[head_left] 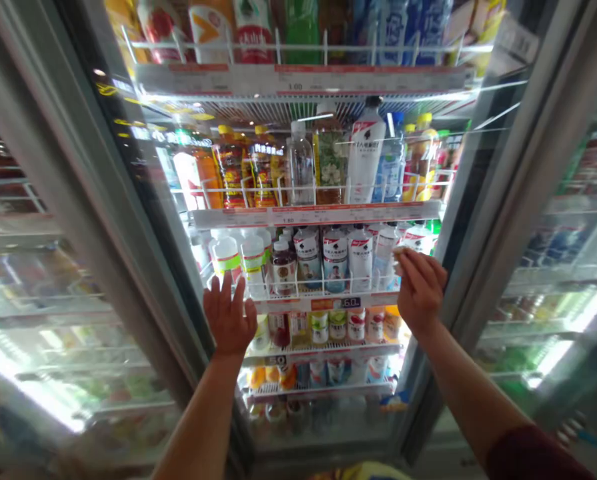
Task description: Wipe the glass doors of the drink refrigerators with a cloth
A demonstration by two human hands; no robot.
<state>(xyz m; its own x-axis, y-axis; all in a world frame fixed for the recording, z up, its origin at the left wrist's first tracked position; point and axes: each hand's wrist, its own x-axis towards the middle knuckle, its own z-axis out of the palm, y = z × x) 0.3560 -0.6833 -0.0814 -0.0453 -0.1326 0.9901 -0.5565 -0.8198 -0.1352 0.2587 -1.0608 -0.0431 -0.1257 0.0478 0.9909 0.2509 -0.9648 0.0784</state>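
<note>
Both arms reach toward a glass-fronted drinks fridge, its glass (318, 417) showing reflections. My left hand (229, 317) is raised with its fingers spread, holding nothing, in front of the bottles with green-banded labels (253, 257). Whether its palm touches the glass I cannot tell. On the other side, my right hand (421, 287) has its fingers pinched together near the right door frame. A small pale bit (397, 257) shows at the fingertips, too little of it to name. Behind the hands stands a row of white-labelled bottles (335, 257).
Above, a shelf with a price strip (318, 215) carries tea and water bottles. More drinks fill the top shelf (303, 79) and the lower shelves (323, 348). Metal frames (508, 193) border the fridge, with further glass-fronted sections on both sides. Something yellow (363, 471) shows at the bottom edge.
</note>
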